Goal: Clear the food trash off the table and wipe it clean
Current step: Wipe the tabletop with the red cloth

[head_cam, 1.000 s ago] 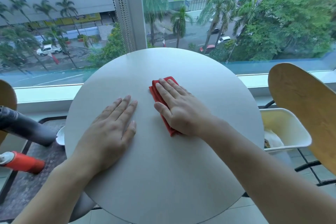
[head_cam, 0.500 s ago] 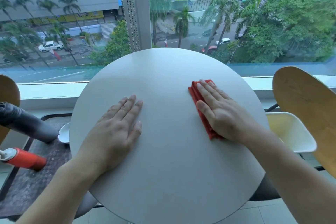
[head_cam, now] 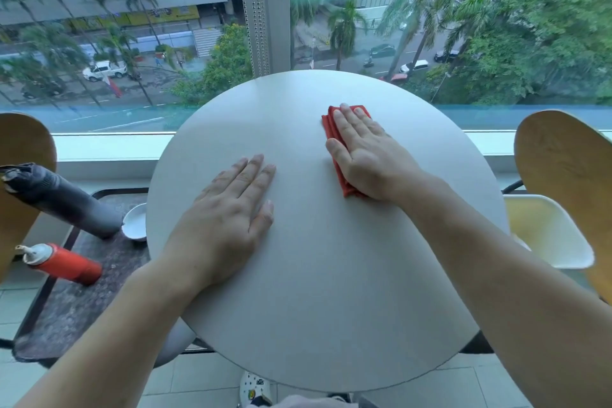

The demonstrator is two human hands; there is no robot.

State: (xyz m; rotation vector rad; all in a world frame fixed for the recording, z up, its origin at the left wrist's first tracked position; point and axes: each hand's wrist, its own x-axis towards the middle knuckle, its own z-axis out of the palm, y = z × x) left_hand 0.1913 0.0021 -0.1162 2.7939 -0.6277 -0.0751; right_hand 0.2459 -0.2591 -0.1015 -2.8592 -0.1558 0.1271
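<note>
Pressing flat, my right hand (head_cam: 367,156) lies with straight fingers on the folded red cloth (head_cam: 341,156), toward the far right of the round table (head_cam: 331,291), so the palm spreads pressure for wiping. My left hand (head_cam: 228,215) rests open on the bare top nearer me, probably to steady the table. The cloth is folded in layers, with an edge showing beside my thumb. No food trash shows on the pale grey top, so I judge clearing done and wiping under way.

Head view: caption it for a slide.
Right hand presses a red cloth on the round table; left hand lies flat.
</note>
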